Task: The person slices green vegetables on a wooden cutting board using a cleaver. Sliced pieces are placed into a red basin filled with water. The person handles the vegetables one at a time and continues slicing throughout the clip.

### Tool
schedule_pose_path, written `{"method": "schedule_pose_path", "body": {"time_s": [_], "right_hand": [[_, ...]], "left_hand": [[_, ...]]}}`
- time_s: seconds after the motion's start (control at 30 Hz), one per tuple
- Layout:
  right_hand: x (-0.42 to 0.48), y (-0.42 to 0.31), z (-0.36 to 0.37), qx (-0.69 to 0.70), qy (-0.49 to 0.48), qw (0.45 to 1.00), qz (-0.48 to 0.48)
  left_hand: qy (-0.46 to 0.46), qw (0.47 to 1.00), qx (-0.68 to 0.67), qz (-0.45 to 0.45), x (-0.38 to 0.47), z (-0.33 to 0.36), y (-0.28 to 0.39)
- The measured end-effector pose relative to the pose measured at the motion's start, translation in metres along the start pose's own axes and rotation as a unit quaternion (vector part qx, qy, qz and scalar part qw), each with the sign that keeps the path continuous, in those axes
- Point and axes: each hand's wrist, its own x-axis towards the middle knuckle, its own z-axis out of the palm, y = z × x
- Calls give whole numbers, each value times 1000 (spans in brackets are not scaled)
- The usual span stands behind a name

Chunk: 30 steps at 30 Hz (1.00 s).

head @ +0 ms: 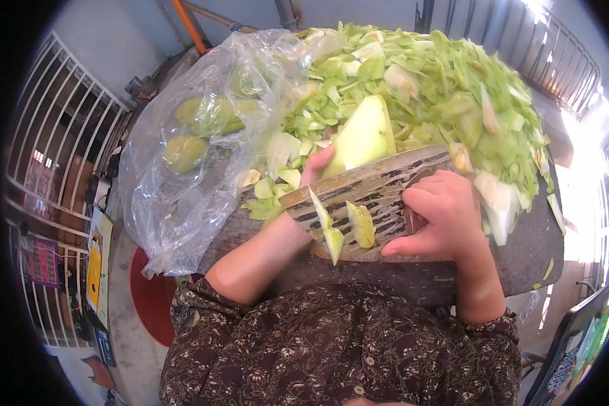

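My left hand (pixel 316 165) holds a peeled pale-green fruit (pixel 368 134), perhaps an unripe mango, with its narrower end pointing away from me. Only the thumb side shows; the blade and the fruit cover the other fingers. My right hand (pixel 439 213) is closed around the brown handle of a broad cleaver (pixel 385 185). Its dark-streaked blade lies across the near end of the fruit and above my left wrist. Two strips of green peel (pixel 361 224) cling to the blade's face. Whether the edge touches the fruit is hidden.
A large heap of green peelings and pale slices (pixel 451 96) covers the far and right parts of the dark tabletop (pixel 533 254). At left lies a clear plastic bag (pixel 182 223) with several unpeeled green fruits (pixel 187 154). A red round object (pixel 149 304) sits below the table's left side.
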Motion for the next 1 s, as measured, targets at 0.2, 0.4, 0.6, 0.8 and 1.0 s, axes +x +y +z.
{"method": "schedule_pose_path", "body": {"time_s": [0.2,0.4,0.6,0.8,1.0], "right_hand": [[-8,41,9,-67,81,977,186],[-18,61,-8,-31,122,943,309],[-4,-3,-1,-23,28,997,75],[-5,8,5,-42,16,992,117],[-27,102,-10,-66,158,874,455]], "left_hand": [[-114,992,25,-54,0,-11,-2],[-55,991,116,-40,-5,1,-10],[207,972,78,-77,-12,18,-1],[88,993,48,-57,-5,-24,-11],[7,986,166,-31,-11,-1,-7]]}}
